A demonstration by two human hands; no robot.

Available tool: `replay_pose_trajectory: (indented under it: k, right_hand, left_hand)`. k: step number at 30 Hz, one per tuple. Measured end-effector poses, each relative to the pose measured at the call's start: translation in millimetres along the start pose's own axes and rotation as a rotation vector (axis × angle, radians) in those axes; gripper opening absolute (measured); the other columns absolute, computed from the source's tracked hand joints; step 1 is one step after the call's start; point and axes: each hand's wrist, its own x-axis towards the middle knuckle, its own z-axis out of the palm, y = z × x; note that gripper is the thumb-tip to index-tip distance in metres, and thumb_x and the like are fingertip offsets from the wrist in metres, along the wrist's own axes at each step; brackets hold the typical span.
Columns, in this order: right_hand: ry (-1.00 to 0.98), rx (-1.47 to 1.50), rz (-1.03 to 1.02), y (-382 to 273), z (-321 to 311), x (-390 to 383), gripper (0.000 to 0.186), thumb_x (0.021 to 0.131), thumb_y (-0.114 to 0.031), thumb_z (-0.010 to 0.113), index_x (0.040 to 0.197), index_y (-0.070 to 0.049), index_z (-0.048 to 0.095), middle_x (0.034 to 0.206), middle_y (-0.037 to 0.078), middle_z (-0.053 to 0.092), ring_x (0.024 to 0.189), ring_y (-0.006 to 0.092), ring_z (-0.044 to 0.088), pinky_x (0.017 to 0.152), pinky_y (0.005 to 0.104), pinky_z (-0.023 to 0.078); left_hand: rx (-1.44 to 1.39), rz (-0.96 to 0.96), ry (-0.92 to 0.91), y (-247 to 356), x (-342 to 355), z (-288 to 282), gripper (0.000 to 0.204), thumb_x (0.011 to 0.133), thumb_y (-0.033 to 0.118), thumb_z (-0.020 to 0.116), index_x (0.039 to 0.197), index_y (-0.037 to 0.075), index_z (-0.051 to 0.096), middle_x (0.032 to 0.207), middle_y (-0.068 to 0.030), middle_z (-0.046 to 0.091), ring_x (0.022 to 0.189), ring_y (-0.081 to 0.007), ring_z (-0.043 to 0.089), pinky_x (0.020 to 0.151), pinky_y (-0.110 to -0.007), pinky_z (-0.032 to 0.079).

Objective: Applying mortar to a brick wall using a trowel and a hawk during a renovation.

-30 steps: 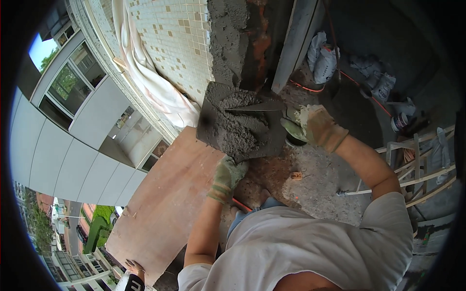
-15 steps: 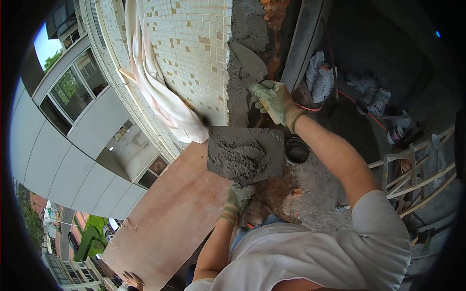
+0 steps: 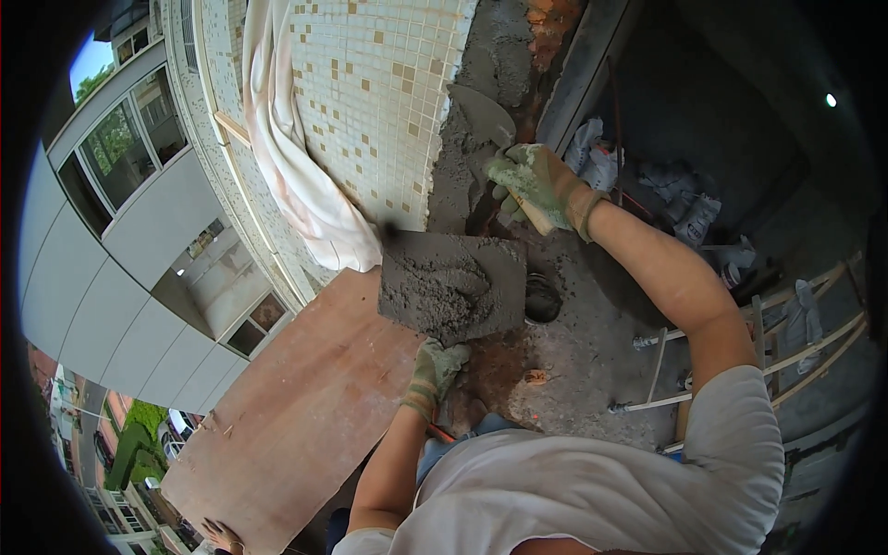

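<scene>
My gloved right hand (image 3: 541,185) is closed round the pale handle of a steel trowel (image 3: 481,111), whose blade lies against the grey mortar strip (image 3: 498,57) beside the mosaic-tiled wall (image 3: 365,111). Below it, my gloved left hand (image 3: 437,365) grips the underside of a square board (image 3: 451,285) heaped with wet grey mortar. A black bucket (image 3: 541,301) of dark material sits just right of the board. A white cloth (image 3: 305,194) hangs along the tiles.
A plywood sheet (image 3: 277,398) slopes at lower left, another person's hand (image 3: 222,536) on its edge. At right are white sacks (image 3: 694,217) in a dark recess and a ladder-like frame (image 3: 768,342). Buildings and a street show beyond the edge at left.
A second ago the trowel was in the mortar on the board; my right hand has raised it to the wall strip, where it has stayed for the last half second.
</scene>
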Motion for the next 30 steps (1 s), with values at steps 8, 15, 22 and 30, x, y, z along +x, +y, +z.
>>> replay_pose_trajectory:
  k: [8, 15, 22, 30]
  right_hand:
    - [0.081, 0.14, -0.028, -35.9, -51.6, -25.2, 0.035, 0.097, -0.023, 0.062, 0.122, 0.001, 0.061, 0.093, 0.018, 0.07, 0.066, 0.0203, 0.071, 0.05, 0.0272, 0.059]
    - [-0.069, 0.329, -0.312, -35.2, -114.3, -6.1, 0.038, 0.1, -0.025, 0.054, 0.127, 0.001, 0.06, 0.1, 0.02, 0.071, 0.07, 0.0196, 0.072, 0.057, 0.0269, 0.062]
    - [-0.116, 0.366, -0.119, 5.1, -77.3, -10.4, 0.041, 0.1, -0.033, 0.055, 0.116, 0.004, 0.063, 0.091, 0.018, 0.07, 0.067, 0.0207, 0.071, 0.053, 0.0318, 0.061]
    - [-0.49, 0.829, 0.145, 77.7, -38.0, 27.0, 0.041, 0.101, -0.022, 0.051, 0.131, 0.007, 0.054, 0.094, 0.027, 0.069, 0.078, 0.0376, 0.073, 0.054, 0.0449, 0.063]
  left_hand:
    - [0.055, -0.004, -0.014, -10.8, 5.1, -5.5, 0.009, 0.082, 0.01, 0.068, 0.089, 0.005, 0.065, 0.071, -0.0027, 0.063, 0.056, -0.0159, 0.058, 0.044, -0.031, 0.046]
    - [-0.01, -0.08, -0.026, 3.0, 0.0, 4.7, 0.019, 0.08, 0.008, 0.071, 0.097, 0.006, 0.064, 0.072, -0.0031, 0.061, 0.053, -0.0163, 0.056, 0.042, -0.03, 0.046]
    - [0.103, 0.019, 0.011, -27.3, 9.2, -15.3, 0.027, 0.079, 0.006, 0.069, 0.105, 0.003, 0.064, 0.084, -0.0015, 0.064, 0.066, -0.0133, 0.058, 0.056, -0.029, 0.05]
    - [0.066, 0.002, 0.018, -9.7, -4.4, -3.3, 0.043, 0.076, 0.006, 0.069, 0.118, 0.001, 0.064, 0.104, -0.0047, 0.067, 0.088, -0.0168, 0.061, 0.078, -0.031, 0.052]
